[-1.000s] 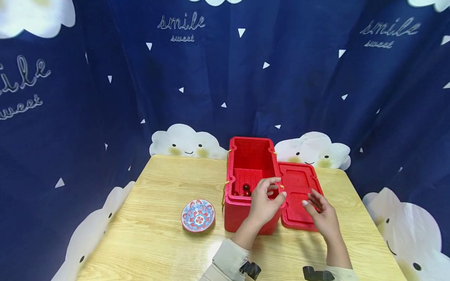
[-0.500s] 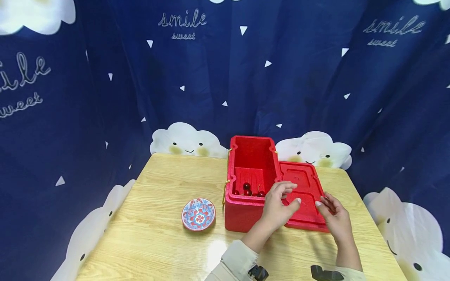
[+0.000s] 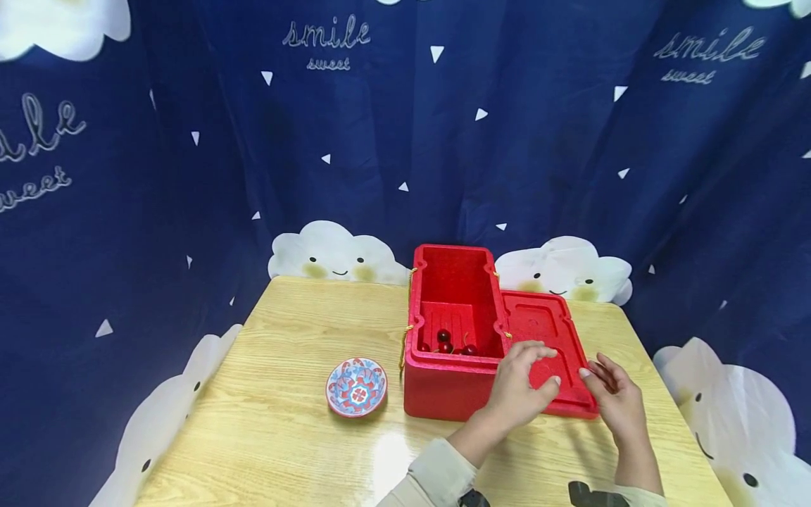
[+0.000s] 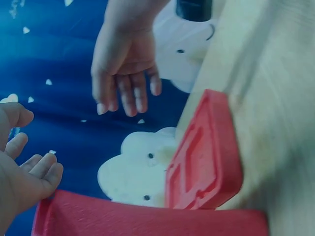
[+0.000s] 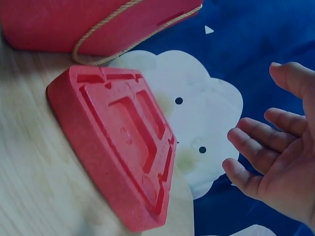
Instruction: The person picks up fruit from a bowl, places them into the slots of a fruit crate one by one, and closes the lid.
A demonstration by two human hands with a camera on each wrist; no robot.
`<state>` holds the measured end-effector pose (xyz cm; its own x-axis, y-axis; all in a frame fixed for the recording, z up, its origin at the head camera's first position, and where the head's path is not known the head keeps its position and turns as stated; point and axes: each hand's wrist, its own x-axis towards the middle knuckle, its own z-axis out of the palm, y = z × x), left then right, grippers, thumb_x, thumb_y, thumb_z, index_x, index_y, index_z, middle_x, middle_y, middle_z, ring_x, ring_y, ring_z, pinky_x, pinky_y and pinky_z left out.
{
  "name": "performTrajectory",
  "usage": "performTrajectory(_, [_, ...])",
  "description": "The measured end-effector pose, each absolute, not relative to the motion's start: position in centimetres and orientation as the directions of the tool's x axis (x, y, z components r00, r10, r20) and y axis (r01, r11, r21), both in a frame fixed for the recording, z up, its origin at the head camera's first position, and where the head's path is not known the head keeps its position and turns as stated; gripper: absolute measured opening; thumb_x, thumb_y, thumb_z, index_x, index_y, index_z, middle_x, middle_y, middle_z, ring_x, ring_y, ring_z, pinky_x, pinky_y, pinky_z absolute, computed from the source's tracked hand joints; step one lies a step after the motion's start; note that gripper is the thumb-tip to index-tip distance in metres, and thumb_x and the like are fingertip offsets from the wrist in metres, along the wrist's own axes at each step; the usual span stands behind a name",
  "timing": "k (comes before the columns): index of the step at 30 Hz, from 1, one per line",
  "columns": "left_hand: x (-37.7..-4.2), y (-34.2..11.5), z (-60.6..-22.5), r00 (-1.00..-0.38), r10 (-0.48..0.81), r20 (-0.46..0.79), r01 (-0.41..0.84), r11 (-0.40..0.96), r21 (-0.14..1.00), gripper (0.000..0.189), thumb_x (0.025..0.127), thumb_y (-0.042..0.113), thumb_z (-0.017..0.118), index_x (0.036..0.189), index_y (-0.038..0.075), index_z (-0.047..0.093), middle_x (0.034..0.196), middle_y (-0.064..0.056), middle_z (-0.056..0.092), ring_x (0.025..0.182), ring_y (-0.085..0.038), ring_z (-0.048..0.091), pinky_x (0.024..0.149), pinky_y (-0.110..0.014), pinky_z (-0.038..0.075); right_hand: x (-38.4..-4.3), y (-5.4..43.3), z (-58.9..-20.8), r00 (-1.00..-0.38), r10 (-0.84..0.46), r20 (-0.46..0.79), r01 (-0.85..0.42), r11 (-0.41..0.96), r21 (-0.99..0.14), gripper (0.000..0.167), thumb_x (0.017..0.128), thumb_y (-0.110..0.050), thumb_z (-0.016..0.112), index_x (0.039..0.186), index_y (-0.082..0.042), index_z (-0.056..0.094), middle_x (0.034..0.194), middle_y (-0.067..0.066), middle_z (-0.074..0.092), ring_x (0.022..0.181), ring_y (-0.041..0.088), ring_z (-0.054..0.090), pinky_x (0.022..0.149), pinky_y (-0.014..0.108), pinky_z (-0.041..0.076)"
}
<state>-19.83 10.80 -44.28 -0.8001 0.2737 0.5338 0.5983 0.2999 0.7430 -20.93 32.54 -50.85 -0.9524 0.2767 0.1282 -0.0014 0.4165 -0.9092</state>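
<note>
A tall red box [image 3: 446,391] stands uncovered on the table, several dark red cherries [image 3: 445,346] lying on its floor. Flat beside it on the right is its red lid [image 3: 538,320], recessed side up. My left hand [image 3: 522,384] is over the box's near right corner and the lid's near end, thumb and fingers spread apart with nothing between them. To the right of the lid's near corner, my right hand [image 3: 619,401] holds nothing, its fingers loosely bent. In the right wrist view, that hand [image 5: 280,152] is apart from the lid [image 5: 118,142].
A small patterned bowl [image 3: 357,387] in red, blue and white sits left of the box. Yellow cord [image 5: 106,29] hangs along the box's sides. The wooden table [image 3: 285,436] ends at a dark blue curtain [image 3: 380,141] with cloud prints.
Both hands have moved to the right, the left one from over the box's near edge toward the lid. More cherries now show inside the box. Box, lid and bowl have stayed put.
</note>
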Motion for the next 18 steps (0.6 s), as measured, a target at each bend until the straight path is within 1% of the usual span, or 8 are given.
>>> performTrajectory(1, [-19.8,11.0,-44.5,-0.795,0.281,0.538,0.606,0.308,0.734,0.035,0.079,0.013,0.067,0.113,0.013,0.062,0.118,0.002,0.054,0.11,-0.004,0.047,0.09,-0.023,0.037,-21.4,33.5,-52.0,-0.956,0.272,0.111,0.007,0.401,-0.916,0.063,0.09,-0.028,0.061,0.144,-0.008,0.034,0.133,0.017,0.048,0.108,0.005,0.051,0.083,0.015,0.042])
performTrajectory(3, [-19.6,11.3,-45.2,-0.788,0.297,0.539,0.614,0.319,0.722,0.035,0.078,0.013,0.067,0.113,0.013,0.062,0.117,0.002,0.054,0.108,-0.003,0.048,0.088,-0.02,0.037,-23.1,36.1,-56.2,-0.947,0.28,0.154,-0.028,0.407,-0.913,0.063,0.089,-0.032,0.063,0.144,-0.018,0.036,0.132,0.007,0.05,0.11,0.007,0.051,0.082,0.015,0.043])
performTrajectory(5, [-19.5,11.6,-45.8,-0.789,0.309,0.531,0.613,0.335,0.716,0.036,0.077,0.013,0.068,0.113,0.012,0.062,0.116,0.002,0.055,0.104,-0.002,0.05,0.086,-0.017,0.037,-22.7,35.8,-55.8,-0.942,0.288,0.17,-0.04,0.408,-0.912,0.063,0.088,-0.03,0.064,0.143,-0.015,0.037,0.13,0.008,0.051,0.103,-0.002,0.052,0.079,0.011,0.043])
performTrajectory(7, [-19.4,11.9,-46.5,-0.803,0.32,0.503,0.593,0.346,0.727,0.037,0.078,0.013,0.068,0.114,0.012,0.062,0.117,0.003,0.054,0.101,-0.002,0.051,0.084,-0.016,0.037,-22.3,35.5,-54.9,-0.947,0.288,0.141,-0.008,0.419,-0.908,0.066,0.089,-0.03,0.064,0.144,-0.01,0.034,0.133,0.015,0.048,0.102,-0.002,0.051,0.08,0.013,0.043])
performTrajectory(8, [-19.4,12.0,-46.8,-0.81,0.325,0.488,0.582,0.351,0.734,0.038,0.077,0.013,0.069,0.114,0.012,0.062,0.116,0.003,0.054,0.099,-0.002,0.051,0.082,-0.015,0.038,-22.3,35.7,-55.4,-0.941,0.294,0.17,-0.033,0.421,-0.907,0.065,0.088,-0.03,0.065,0.143,-0.011,0.037,0.131,0.013,0.05,0.097,-0.007,0.051,0.075,0.008,0.042])
performTrajectory(10, [-19.4,12.2,-47.6,-0.826,0.336,0.453,0.558,0.365,0.745,0.039,0.077,0.014,0.07,0.115,0.013,0.061,0.115,0.004,0.054,0.097,-0.001,0.051,0.08,-0.014,0.038,-21.9,35.5,-54.9,-0.945,0.285,0.16,-0.032,0.408,-0.913,0.064,0.088,-0.027,0.065,0.143,-0.009,0.037,0.131,0.014,0.05,0.097,-0.008,0.051,0.075,0.008,0.042])
performTrajectory(14, [-19.4,12.6,-49.1,-0.859,0.344,0.38,0.5,0.397,0.77,0.04,0.076,0.016,0.071,0.115,0.017,0.061,0.111,0.007,0.055,0.096,0.0,0.051,0.078,-0.014,0.039,-24.8,40.2,-62.3,-0.925,0.311,0.216,-0.082,0.393,-0.916,0.061,0.085,-0.028,0.068,0.14,-0.024,0.042,0.126,-0.002,0.055,0.104,-0.001,0.053,0.077,0.008,0.042])
performTrajectory(18, [-19.5,13.0,-50.1,-0.908,0.319,0.273,0.395,0.43,0.812,0.041,0.075,0.018,0.072,0.115,0.019,0.061,0.11,0.009,0.055,0.099,-0.003,0.051,0.079,-0.019,0.041,-25.4,41.2,-63.9,-0.912,0.342,0.227,-0.084,0.385,-0.919,0.061,0.085,-0.028,0.069,0.14,-0.018,0.043,0.125,-0.002,0.056,0.105,0.0,0.053,0.077,0.008,0.041])
